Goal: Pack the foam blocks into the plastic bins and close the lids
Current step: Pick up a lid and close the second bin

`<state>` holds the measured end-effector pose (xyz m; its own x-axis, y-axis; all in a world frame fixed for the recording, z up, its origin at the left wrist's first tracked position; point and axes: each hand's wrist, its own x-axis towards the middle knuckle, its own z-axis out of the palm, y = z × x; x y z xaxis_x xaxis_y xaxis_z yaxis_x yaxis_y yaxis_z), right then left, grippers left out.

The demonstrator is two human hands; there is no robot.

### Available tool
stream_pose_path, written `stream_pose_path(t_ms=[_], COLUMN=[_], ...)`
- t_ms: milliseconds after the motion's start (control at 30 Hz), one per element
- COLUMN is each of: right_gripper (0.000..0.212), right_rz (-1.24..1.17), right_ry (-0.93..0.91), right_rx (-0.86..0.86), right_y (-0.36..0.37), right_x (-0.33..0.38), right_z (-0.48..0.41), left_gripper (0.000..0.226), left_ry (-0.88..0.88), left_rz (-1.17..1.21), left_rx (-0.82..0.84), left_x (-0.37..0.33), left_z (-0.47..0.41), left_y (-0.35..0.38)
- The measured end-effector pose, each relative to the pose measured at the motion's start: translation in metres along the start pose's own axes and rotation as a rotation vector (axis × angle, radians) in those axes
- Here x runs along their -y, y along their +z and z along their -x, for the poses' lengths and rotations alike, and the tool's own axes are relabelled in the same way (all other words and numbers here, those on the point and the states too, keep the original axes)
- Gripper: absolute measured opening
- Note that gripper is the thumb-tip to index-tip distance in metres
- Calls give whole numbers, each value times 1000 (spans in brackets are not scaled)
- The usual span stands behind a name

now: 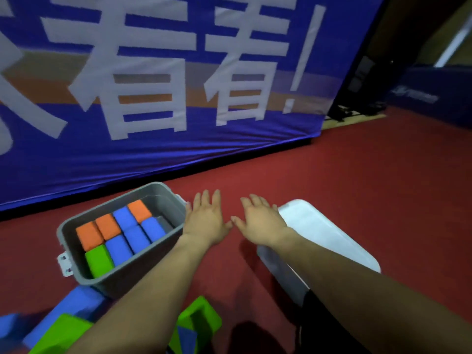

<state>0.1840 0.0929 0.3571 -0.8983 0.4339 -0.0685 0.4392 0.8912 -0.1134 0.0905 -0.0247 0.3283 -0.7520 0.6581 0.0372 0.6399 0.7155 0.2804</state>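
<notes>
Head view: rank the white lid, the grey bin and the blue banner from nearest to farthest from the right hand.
From the right hand:
1. White lid, just to its right, under the wrist.
2. Grey bin, to the left, beyond the left hand.
3. Blue banner, upright at the back, past the red floor.

Matt grey plastic bin (pixel 143 261), prob. smooth

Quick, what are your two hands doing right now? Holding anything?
Left hand: open, fingers spread, holding nothing, beside the grey plastic bin.
Right hand: open, holding nothing, next to the white plastic lid.
</notes>
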Motion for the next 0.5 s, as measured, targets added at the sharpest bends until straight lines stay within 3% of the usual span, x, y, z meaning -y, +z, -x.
stream_pose_path(t_ms=[233, 500], right_gripper=[64, 58], right_rz=[-89, -117], right_ry=[265, 641], right_rx=[-71, -63], right_y=[0, 32], right_x=[-137, -312], right_z=[51, 132], left_gripper=[87, 81], left_ry=[302, 680], left_rz=[-85, -157], left_rx=[96, 240], left_x=[-149, -348], left_z=[-17, -15], left_y=[46, 154])
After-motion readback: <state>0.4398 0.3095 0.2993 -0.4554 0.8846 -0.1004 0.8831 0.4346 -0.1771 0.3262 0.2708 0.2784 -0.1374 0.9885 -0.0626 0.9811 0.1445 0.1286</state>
